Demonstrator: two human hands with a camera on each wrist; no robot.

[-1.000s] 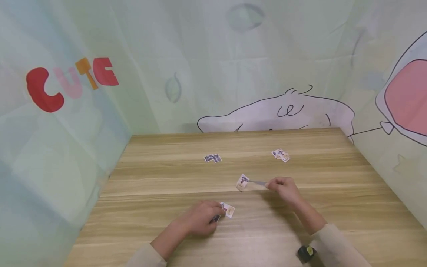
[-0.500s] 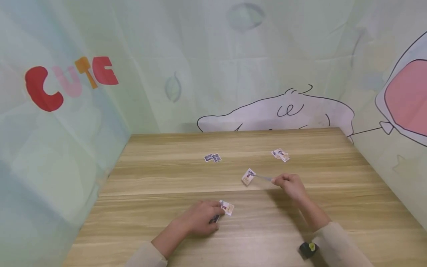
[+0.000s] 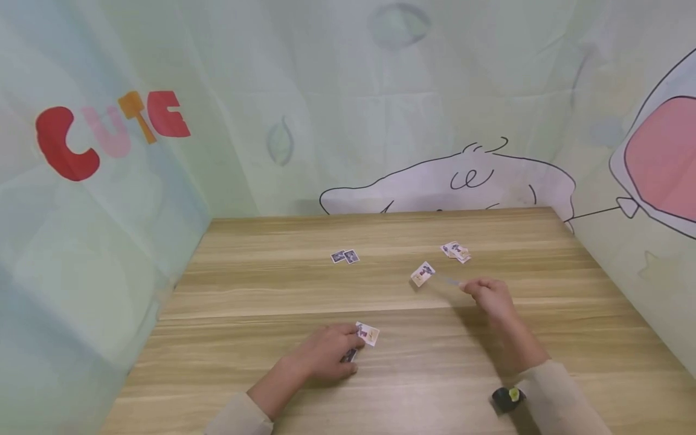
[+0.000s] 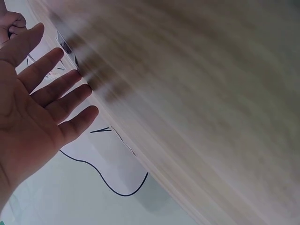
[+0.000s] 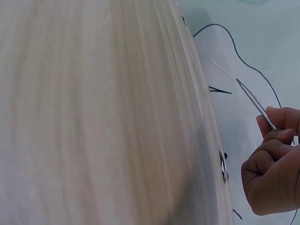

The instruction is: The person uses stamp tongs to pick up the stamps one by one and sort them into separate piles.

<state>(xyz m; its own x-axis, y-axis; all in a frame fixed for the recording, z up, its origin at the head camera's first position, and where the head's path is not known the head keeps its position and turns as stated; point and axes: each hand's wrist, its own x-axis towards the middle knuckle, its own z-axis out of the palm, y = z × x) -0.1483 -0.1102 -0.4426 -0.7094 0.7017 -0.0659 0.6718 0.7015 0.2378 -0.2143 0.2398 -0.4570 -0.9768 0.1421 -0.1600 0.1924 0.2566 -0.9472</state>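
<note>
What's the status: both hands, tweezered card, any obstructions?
Right hand pinching tweezers; held card off the table. Left hand spread over dark card and light card. No obstruction visible around held card.

Right hand (image 3: pixel 489 298) shifts right and forward — tweezers (image 3: pixel 450 281) and gripped card (image 3: pixel 423 274) along — now nearer far-right card pile (image 3: pixel 455 251).

left hand (image 3: pixel 330 352): low, back of hand up in head view. fingers (image 4: pixel 55 90) long and slightly spread in left wrist view, thumb set apart. left forearm (image 3: pixel 276 383) slants in from lower left.

right hand (image 3: pixel 491 297): farther forward than the left. tips drawn into a pinch, remaining fingers (image 5: pixel 276 150) curled toward palm. right forearm (image 3: pixel 523 343) slants in from lower right, hand angled inward at the wrist. arms well apart.
</note>
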